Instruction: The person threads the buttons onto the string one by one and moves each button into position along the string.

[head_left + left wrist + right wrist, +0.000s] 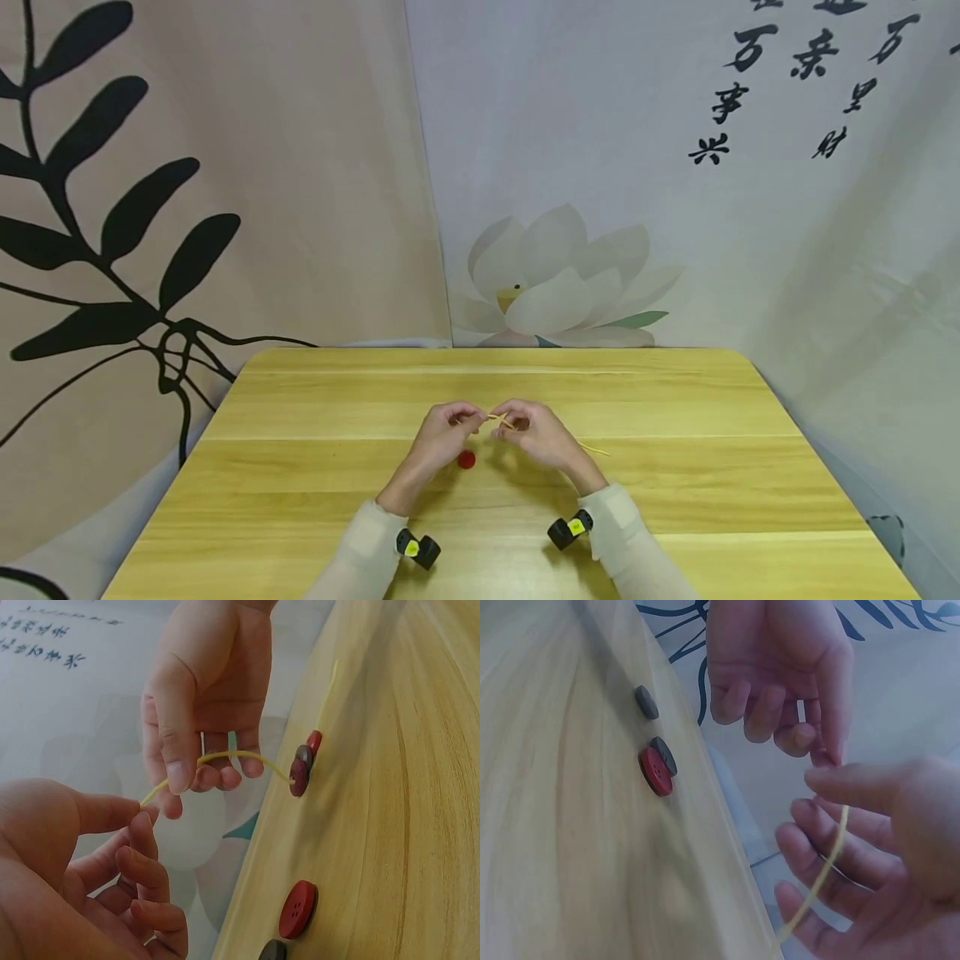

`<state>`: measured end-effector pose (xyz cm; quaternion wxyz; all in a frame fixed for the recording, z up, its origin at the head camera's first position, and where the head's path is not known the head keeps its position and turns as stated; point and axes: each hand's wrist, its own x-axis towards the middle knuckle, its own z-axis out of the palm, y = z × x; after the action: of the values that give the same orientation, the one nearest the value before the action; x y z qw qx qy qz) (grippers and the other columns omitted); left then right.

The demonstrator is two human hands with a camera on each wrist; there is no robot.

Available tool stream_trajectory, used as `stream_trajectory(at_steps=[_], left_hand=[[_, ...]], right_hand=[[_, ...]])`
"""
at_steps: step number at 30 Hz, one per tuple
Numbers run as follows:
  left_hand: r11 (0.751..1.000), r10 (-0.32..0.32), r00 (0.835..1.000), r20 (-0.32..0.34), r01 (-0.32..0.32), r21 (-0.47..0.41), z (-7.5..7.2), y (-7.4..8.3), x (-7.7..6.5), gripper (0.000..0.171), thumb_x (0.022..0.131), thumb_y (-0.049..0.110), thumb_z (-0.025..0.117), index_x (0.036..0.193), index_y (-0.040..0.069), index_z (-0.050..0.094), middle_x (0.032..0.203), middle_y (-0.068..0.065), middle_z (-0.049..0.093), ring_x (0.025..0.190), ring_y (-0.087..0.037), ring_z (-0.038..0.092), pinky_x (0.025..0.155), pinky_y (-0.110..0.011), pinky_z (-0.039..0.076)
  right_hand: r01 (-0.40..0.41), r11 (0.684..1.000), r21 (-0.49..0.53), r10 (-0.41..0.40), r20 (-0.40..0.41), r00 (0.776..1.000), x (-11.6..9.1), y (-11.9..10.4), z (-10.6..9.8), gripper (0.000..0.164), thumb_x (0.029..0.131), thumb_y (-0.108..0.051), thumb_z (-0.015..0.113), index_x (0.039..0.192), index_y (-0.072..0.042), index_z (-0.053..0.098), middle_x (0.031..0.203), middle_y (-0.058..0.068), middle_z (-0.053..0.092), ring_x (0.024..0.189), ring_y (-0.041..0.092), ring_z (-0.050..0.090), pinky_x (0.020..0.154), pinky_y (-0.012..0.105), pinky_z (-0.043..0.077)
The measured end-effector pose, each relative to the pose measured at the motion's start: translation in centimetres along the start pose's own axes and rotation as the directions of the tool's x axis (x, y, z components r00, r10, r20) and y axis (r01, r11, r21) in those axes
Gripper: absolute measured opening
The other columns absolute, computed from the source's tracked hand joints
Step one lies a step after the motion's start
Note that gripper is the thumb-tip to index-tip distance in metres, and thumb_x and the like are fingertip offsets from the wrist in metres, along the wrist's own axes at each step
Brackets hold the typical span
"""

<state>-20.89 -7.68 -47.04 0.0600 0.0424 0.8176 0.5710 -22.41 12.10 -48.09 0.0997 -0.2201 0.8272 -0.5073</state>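
A yellow cord [255, 756] runs between both hands. My left hand [452, 433] pinches it near one end between thumb and index finger. Close by, my right hand [542, 433] holds the cord between thumb and fingers, and the cord trails down past its palm in the right wrist view. Three buttons sit threaded in a row on the cord, near the tabletop in the left wrist view: a dark red button [298, 778], a grey button [304, 755] and a red button [315, 740]. The cord's tail [596, 450] extends right of my right wrist.
A loose red button [655, 772] lies against a dark grey button [665, 755], below my left hand. Another dark button [646, 703] lies apart from them. All rest on the wooden table [300, 467]. A printed cloth [322, 167] hangs behind the table's far edge.
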Motion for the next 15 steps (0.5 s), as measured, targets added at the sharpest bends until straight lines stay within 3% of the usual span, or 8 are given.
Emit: stream_trajectory(at_steps=[6, 15], left_hand=[[1.0, -0.003, 1.0, 0.009, 0.003, -0.01, 0.06, 0.04, -0.05, 0.021, 0.098, 0.023, 0.062, 0.1, 0.005, 0.073, 0.085, -0.004, 0.064, 0.077, -0.019, 0.054, 0.064, -0.03, 0.042], [1.0, -0.009, 1.0, 0.013, 0.009, -0.023, 0.09, 0.0, -0.12, 0.024, 0.099, 0.024, 0.061, 0.103, 0.003, 0.072, 0.089, -0.009, 0.065, 0.086, -0.031, 0.057, 0.066, -0.031, 0.042]], right_hand=[[-0.009, 0.999, -0.046, 0.006, -0.067, 0.998, -0.05, -0.27, 0.06, 0.015, 0.093, -0.017, 0.07, 0.104, -0.006, 0.072, 0.086, 0.005, 0.07, 0.081, 0.014, 0.062, 0.078, 0.032, 0.051], [-0.015, 0.999, -0.038, 0.012, -0.092, 0.996, -0.13, -0.28, -0.03, 0.011, 0.092, -0.018, 0.07, 0.1, -0.01, 0.073, 0.085, 0.006, 0.07, 0.079, 0.015, 0.062, 0.071, 0.029, 0.051]])
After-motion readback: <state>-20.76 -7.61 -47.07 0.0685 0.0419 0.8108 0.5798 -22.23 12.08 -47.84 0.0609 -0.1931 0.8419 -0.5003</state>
